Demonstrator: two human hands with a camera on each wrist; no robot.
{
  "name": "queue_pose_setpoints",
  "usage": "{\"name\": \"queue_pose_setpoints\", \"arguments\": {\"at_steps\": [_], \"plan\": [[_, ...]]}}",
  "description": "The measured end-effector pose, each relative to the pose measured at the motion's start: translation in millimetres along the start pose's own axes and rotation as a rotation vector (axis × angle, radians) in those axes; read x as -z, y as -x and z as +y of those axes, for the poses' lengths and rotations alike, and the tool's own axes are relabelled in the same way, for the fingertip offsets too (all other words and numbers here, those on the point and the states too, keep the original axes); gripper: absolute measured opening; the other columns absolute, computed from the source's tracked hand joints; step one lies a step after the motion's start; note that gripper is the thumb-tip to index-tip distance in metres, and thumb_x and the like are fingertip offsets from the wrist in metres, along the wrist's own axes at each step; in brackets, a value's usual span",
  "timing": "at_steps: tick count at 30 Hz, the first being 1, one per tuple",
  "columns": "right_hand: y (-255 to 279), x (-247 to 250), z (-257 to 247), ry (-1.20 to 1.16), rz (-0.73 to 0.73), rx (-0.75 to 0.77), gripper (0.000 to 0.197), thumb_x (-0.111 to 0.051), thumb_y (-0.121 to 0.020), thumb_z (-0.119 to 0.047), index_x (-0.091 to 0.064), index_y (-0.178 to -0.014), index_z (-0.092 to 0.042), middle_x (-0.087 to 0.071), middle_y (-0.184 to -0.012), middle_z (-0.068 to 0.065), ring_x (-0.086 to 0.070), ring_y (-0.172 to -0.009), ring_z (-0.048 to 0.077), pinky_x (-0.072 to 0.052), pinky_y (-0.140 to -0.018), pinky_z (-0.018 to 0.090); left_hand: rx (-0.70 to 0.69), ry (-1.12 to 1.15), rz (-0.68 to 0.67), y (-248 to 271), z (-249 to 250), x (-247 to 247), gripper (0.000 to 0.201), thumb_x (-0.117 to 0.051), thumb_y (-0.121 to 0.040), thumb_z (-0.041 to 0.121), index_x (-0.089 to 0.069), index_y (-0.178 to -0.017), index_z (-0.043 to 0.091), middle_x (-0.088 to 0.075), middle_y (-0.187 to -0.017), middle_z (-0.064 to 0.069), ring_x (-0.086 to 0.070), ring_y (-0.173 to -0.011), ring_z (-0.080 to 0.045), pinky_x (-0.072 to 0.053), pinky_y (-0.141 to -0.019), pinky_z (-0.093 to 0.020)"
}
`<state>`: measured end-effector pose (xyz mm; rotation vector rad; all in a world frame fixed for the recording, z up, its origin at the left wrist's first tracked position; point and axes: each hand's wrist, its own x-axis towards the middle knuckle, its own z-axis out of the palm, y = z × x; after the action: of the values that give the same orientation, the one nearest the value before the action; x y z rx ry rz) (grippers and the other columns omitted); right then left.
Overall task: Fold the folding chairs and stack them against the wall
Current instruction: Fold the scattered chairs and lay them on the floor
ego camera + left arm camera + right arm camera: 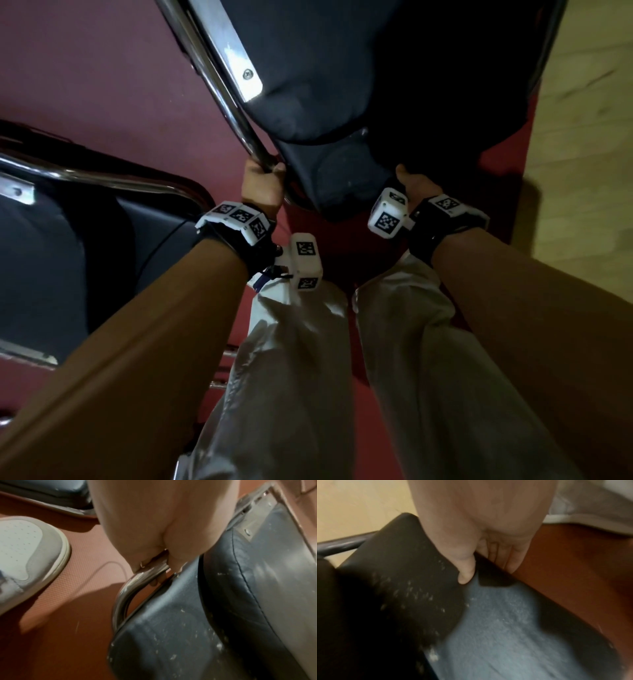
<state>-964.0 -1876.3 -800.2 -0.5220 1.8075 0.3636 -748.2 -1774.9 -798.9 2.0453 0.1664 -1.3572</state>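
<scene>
The person stands over a folding chair point(342, 85) that fills the head view from the centre up toward 12 and 1 o'clock, its black padded seat point(342, 178) close against the dark cushioned back above it. The left hand point(262, 186) is wrapped round the chrome frame tube point(219, 85), which the left wrist view confirms: fingers point(154, 584) curl under the bent tube point(123, 599) right where it meets the seat corner. The right hand point(416, 185) clamps the near edge of the seat, thumb point(465, 573) on top of the black vinyl and the other fingers point(505, 557) underneath.

Judging by how flat the seat lies against the back, this chair looks folded or very nearly so, and is being held up for carrying. A second chair point(68, 240) sits at 9 o'clock, its seat still spread under a chrome rail point(102, 178), so it appears unfolded and untouched. No wall or stack is visible, so the stacking looks wholly undone; I would put the task at an early stage.

The held chair's long axis runs from the hands near the centre away toward 12 to 1 o'clock, with the frame tube slanting from 11 o'clock down to the left hand. Which end is the top I cannot tell. It hangs over the red floor mat point(120, 68), with pale wooden flooring point(582, 102) at 3 o'clock. A white sneaker point(25, 550) shows at 9 o'clock in the left wrist view.
</scene>
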Motion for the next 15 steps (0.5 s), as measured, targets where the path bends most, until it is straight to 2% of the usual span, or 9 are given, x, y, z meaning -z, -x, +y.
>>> {"name": "queue_pose_setpoints", "arguments": {"at_steps": [1, 3, 5, 7, 8, 9, 11, 13, 15], "plan": [[-4, 0, 3, 0.03, -0.005, 0.012, 0.054, -0.042, -0.105, -0.039, -0.038, -0.148, -0.008, -0.054, -0.135, 0.004, -0.047, -0.071, -0.001, -0.044, -0.046, 0.008, -0.005, 0.001, -0.003, 0, 2, 1, 0.013, -0.06, -0.078, 0.012, -0.052, -0.077, 0.023, -0.061, -0.069, 0.005, -0.059, -0.079, -0.023, -0.055, -0.089, -0.051], [-6, -2, 3, 0.033, -0.005, 0.012, 0.054, -0.04, -0.106, -0.039, -0.038, -0.149, -0.006, -0.057, -0.114, -0.005, -0.045, -0.069, -0.002, -0.041, -0.043, 0.006, 0.005, -0.014, -0.002, -2, 2, 3, 0.008, -0.056, -0.073, 0.015, -0.053, -0.074, 0.022, -0.061, -0.067, 0.004, -0.06, -0.079, -0.024, -0.055, -0.085, -0.049], [-5, -3, 3, 0.031, 0.0, 0.02, 0.052, -0.038, -0.106, -0.037, -0.038, -0.148, -0.006, -0.054, -0.101, -0.008, -0.043, -0.067, -0.002, -0.041, -0.043, 0.005, 0.03, -0.02, -0.002, -7, 0, 3, 0.01, -0.058, -0.07, 0.016, -0.054, -0.076, 0.021, -0.061, -0.071, -0.001, -0.061, -0.08, -0.025, -0.055, -0.083, -0.049], [-4, -5, 1, 0.002, 0.005, 0.013, 0.051, -0.038, -0.107, -0.035, -0.039, -0.147, -0.005, -0.048, -0.09, -0.01, -0.043, -0.067, -0.002, -0.041, -0.044, 0.005, 0.059, -0.018, 0.001, -13, -4, 5, 0.015, -0.062, -0.065, 0.019, -0.056, -0.078, 0.022, -0.062, -0.073, 0.0, -0.061, -0.08, -0.025, -0.054, -0.078, -0.043], [-2, -6, -1, -0.01, -0.005, 0.014, 0.05, -0.038, -0.107, -0.035, -0.039, -0.147, -0.005, -0.048, -0.09, -0.01, -0.044, -0.067, -0.002, -0.042, -0.044, 0.006, 0.07, -0.016, -0.007, -17, -7, 5, 0.013, -0.064, -0.064, 0.021, -0.059, -0.076, 0.022, -0.062, -0.071, 0.001, -0.06, -0.08, -0.024, -0.051, -0.076, -0.04], [-1, -8, -3, -0.034, -0.016, 0.005, 0.05, -0.038, -0.106, -0.035, -0.039, -0.147, -0.005, -0.052, -0.098, -0.008, -0.046, -0.068, -0.001, -0.043, -0.045, 0.007, 0.08, -0.009, -0.016, -20, -9, 5, 0.012, -0.065, -0.064, 0.022, -0.06, -0.075, 0.022, -0.063, -0.071, 0.002, -0.06, -0.08, -0.024, -0.05, -0.075, -0.04], [-3, -8, -2, -0.087, -0.029, -0.003, 0.05, -0.044, -0.105, -0.037, -0.044, -0.145, -0.006, -0.056, -0.119, -0.001, -0.052, -0.073, 0.002, -0.048, -0.053, 0.013, 0.1, 0.003, -0.02, -11, -3, 4, 0.021, -0.067, -0.068, 0.02, -0.055, -0.085, 0.024, -0.062, -0.078, 0.001, -0.061, -0.084, -0.024, -0.05, -0.075, -0.037], [-1, -9, -3, -0.209, -0.041, -0.062, 0.043, -0.055, -0.101, -0.035, -0.055, -0.132, -0.005, -0.063, -0.116, 0.005, -0.062, -0.079, 0.016, -0.054, -0.062, 0.03, 0.121, 0.004, -0.024, 1, 5, 4, 0.025, -0.064, -0.081, 0.007, -0.051, -0.098, 0.02, -0.061, -0.085, 0.001, -0.061, -0.083, -0.021, -0.05, -0.067, -0.028], [7, -11, -3, -0.269, -0.047, -0.055, 0.037, -0.055, -0.101, -0.029, -0.057, -0.127, -0.002, -0.066, -0.115, 0.012, -0.063, -0.082, 0.025, -0.052, -0.062, 0.036, 0.162, 0.028, -0.046, 10, 12, 7, 0.024, -0.056, -0.089, -0.002, -0.052, -0.101, 0.017, -0.061, -0.083, 0.003, -0.061, -0.073, -0.012, -0.049, -0.056, -0.022]]}}
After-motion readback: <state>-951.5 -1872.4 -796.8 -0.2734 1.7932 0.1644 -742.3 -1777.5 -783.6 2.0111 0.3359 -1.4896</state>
